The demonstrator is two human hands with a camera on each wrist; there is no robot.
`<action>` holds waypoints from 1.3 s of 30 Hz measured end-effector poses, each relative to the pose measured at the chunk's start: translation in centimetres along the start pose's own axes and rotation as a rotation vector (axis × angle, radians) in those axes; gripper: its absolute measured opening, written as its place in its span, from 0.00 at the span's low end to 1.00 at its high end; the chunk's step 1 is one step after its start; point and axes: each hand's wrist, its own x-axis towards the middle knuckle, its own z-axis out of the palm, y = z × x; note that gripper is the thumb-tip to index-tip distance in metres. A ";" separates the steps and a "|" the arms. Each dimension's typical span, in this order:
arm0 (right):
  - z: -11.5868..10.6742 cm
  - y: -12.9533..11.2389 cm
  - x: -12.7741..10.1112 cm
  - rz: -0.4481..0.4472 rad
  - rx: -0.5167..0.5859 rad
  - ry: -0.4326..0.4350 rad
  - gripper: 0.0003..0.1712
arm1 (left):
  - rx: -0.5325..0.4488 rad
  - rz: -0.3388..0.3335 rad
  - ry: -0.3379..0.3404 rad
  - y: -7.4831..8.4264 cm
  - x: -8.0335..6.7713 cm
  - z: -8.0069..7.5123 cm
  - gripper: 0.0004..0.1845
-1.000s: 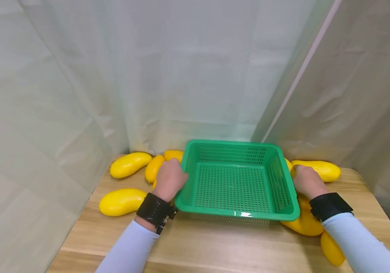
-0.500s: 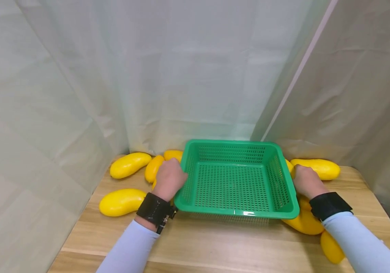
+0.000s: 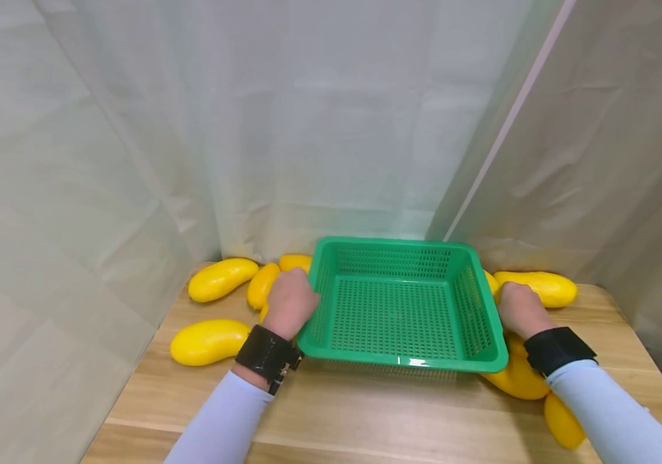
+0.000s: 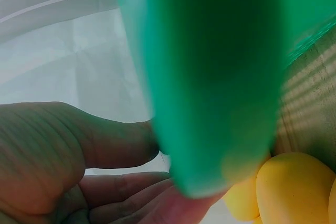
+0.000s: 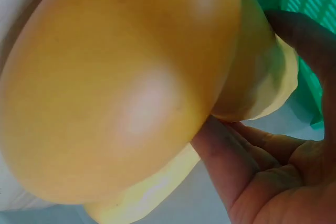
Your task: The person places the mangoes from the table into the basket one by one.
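both hands held the green basket [image 3: 403, 306] by its sides, so it stayed level. left hand [image 3: 288, 303] curled round the left rim, right hand [image 3: 518, 308] round the right rim. yellow mangoes [image 3: 209, 341] lay around it on the wooden table [image 3: 366, 412].

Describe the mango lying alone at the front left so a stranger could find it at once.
Start at the green basket on the wooden table. Left of it, past the left hand, lies the front-left mango. It sits nearest the viewer there, apart from the cluster by the curtain.

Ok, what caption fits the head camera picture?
Two hands grip a green basket among mangoes on a table.
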 end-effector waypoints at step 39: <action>-7.1 -5.1 -1.9 -0.288 0.058 0.437 0.38 | -0.020 -0.025 -0.012 0.7 1.7 0.6 0.04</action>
